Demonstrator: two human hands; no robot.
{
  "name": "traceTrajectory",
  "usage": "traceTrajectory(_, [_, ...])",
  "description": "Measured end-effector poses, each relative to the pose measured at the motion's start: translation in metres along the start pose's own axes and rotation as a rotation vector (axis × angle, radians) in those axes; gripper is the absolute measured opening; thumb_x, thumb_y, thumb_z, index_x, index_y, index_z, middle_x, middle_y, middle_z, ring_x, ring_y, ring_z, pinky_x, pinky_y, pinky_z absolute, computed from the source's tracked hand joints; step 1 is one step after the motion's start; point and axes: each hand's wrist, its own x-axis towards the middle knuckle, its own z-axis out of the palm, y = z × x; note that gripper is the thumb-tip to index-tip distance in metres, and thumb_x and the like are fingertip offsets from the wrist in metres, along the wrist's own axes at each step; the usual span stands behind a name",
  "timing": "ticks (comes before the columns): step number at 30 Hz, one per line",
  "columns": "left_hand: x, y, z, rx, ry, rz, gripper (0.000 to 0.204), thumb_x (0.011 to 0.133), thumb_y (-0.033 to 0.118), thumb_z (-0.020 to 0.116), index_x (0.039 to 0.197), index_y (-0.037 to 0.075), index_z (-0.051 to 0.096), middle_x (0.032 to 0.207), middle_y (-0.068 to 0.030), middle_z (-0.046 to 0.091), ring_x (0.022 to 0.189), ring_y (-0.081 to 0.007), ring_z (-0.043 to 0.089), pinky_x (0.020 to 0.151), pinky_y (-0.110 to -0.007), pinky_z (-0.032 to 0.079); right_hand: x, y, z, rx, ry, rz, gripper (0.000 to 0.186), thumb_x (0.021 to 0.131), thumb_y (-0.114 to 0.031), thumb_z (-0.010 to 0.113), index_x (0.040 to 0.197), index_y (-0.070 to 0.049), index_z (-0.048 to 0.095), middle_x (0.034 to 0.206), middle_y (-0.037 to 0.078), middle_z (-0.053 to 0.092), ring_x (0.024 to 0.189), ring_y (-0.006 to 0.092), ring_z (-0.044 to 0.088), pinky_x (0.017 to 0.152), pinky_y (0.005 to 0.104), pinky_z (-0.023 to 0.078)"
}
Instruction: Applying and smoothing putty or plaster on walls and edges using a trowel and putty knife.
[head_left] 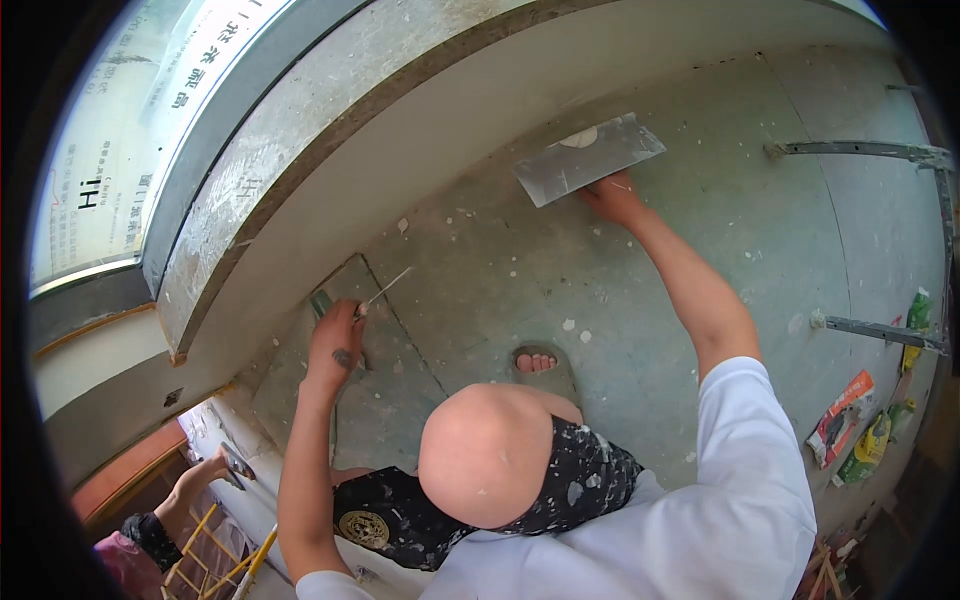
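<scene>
In the upper middle, my right hand [612, 198] is closed on a plastering trowel [610, 165], a wide rectangular grey metal plate tilted near the base of the wall. A pale dab of putty [579, 137] sits on its far edge. My left hand [335, 345] is at the left, close to the low wall under the window sill, with a dark smear on its back. Its fingers are wrapped round a putty knife [390, 286], whose thin blade shows nearly edge-on; the fingers partly hide the handle.
A stone window sill [300, 140] juts above the low wall [400, 180]. Metal brackets [850, 150] stick out at the right, near colourful bags [842, 418]. Pale flecks dot the greenish floor [480, 300]. At lower left, another person's leg [195, 485] shows by a yellow ladder [205, 555].
</scene>
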Motion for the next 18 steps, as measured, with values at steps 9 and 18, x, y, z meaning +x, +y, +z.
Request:
traceTrajectory(9, [-0.08,-0.028,-0.02,0.041,-0.096,-0.211,0.022,0.087,0.007,0.061,0.108,0.002,0.055,0.097,-0.0217,0.061,0.09,-0.044,0.059,0.074,-0.047,0.048,0.059,0.065,0.01,-0.093,0.078,-0.029,0.045,0.072,-0.025,0.071,0.113,-0.008,0.063,0.121,0.019,0.06,0.119,0.0402,0.051,0.105,0.0514,0.035])
traceTrajectory(18, [-0.089,-0.028,-0.011,0.011,-0.092,-0.258,0.021,0.088,0.006,0.06,0.108,0.002,0.055,0.098,-0.0231,0.061,0.091,-0.0442,0.059,0.076,-0.046,0.049,0.094,0.082,-0.025,-0.176,-0.4,0.103,0.056,0.07,-0.032,0.07,0.122,-0.015,0.064,0.107,0.014,0.068,0.111,0.0364,0.059,0.105,0.0477,0.037])
